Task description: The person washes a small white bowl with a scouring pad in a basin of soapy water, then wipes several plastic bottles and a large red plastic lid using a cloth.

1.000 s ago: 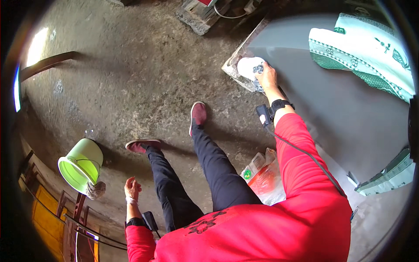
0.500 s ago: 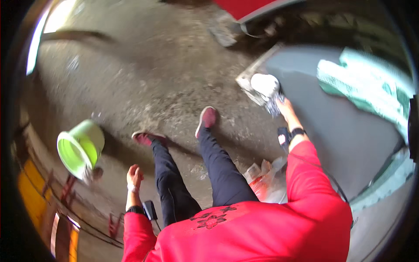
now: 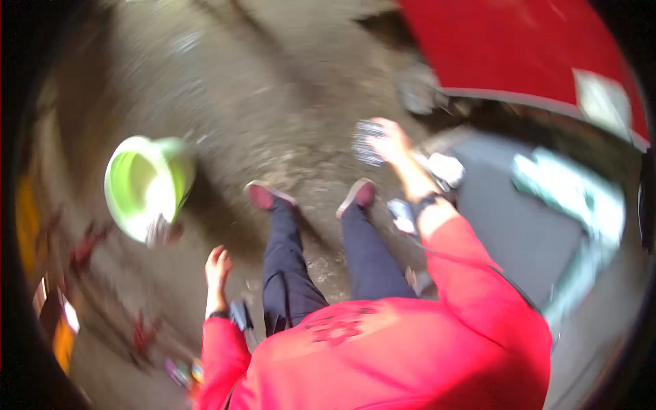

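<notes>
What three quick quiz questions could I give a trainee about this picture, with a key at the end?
1. Multiple choice: what is in the grip of the person's right hand?
A) a hammer
B) a blurred dark-and-white bundle
C) a broom

2. True or false: the left hand is outside the green bucket.

3. Fill in the blank: the large panel at the picture's upper right is mostly ____.

Key:
1. B. The bundle is too blurred to identify further.
2. True. The hand and the bucket appear apart in the picture.
3. Red.
</notes>
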The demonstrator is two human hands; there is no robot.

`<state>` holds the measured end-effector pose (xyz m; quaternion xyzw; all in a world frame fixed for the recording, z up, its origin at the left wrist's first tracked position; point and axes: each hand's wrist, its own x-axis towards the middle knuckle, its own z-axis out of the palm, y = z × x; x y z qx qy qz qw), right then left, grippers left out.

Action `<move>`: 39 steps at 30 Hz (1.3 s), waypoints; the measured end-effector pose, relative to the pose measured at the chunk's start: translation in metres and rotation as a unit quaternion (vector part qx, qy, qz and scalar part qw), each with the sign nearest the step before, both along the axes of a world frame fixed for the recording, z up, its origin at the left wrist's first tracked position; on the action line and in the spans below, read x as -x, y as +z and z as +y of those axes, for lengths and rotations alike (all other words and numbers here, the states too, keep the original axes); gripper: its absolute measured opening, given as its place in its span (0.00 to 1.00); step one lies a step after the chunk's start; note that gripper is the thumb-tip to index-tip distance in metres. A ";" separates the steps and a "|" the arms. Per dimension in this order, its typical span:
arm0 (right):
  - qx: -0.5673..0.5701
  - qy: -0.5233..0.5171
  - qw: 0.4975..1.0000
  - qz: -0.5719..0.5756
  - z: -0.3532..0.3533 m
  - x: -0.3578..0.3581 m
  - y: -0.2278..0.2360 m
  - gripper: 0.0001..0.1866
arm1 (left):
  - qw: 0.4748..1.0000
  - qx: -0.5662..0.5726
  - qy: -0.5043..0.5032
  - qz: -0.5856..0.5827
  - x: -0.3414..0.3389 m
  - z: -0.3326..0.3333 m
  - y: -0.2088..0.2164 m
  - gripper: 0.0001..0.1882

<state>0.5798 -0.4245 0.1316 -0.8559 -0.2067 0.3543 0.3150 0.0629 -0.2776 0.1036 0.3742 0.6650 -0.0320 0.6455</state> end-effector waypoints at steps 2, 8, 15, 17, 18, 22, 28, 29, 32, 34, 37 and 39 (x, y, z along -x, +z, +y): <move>-0.042 0.022 0.999 0.011 0.052 0.043 0.001 0.25 | 0.999 -0.007 0.044 0.028 0.058 0.022 0.006 0.13; -0.029 0.047 0.993 0.109 0.124 0.137 0.002 0.21 | 0.996 0.042 0.083 -0.005 0.084 0.085 -0.015 0.14; -0.066 0.076 0.990 0.095 0.215 0.116 0.035 0.23 | 0.986 -0.053 0.157 -0.017 0.099 0.109 0.014 0.13; -0.129 -0.015 0.986 0.106 0.239 0.067 0.039 0.24 | 0.996 -0.059 0.050 0.036 0.088 0.107 0.007 0.12; -0.139 0.015 0.990 0.001 0.258 0.037 0.059 0.24 | 0.995 -0.066 0.061 0.048 0.087 0.104 0.003 0.13; -0.259 0.009 0.945 -0.199 0.336 -0.062 0.095 0.23 | 0.982 -0.065 0.160 0.071 0.065 0.091 0.006 0.13; -0.329 0.207 0.804 -0.451 0.494 -0.103 0.141 0.20 | 0.979 -0.062 0.189 0.041 -0.011 0.077 0.018 0.12; -0.362 0.253 0.753 -0.488 0.518 -0.105 0.140 0.20 | 0.968 -0.093 0.228 0.052 -0.024 0.076 0.019 0.13; -0.216 0.379 0.784 -0.442 0.565 -0.133 0.132 0.20 | 0.972 -0.040 0.222 0.067 -0.076 0.104 0.044 0.14; -0.145 0.430 0.818 -0.353 0.596 -0.117 0.120 0.20 | 0.967 -0.038 0.235 0.094 -0.070 0.094 0.044 0.14; -0.137 0.446 0.804 -0.370 0.620 -0.082 0.096 0.21 | 0.957 -0.026 0.255 0.133 -0.056 0.082 0.052 0.14; -0.136 0.456 0.775 -0.416 0.631 -0.087 0.078 0.23 | 0.954 -0.022 0.253 0.159 -0.054 0.079 0.053 0.15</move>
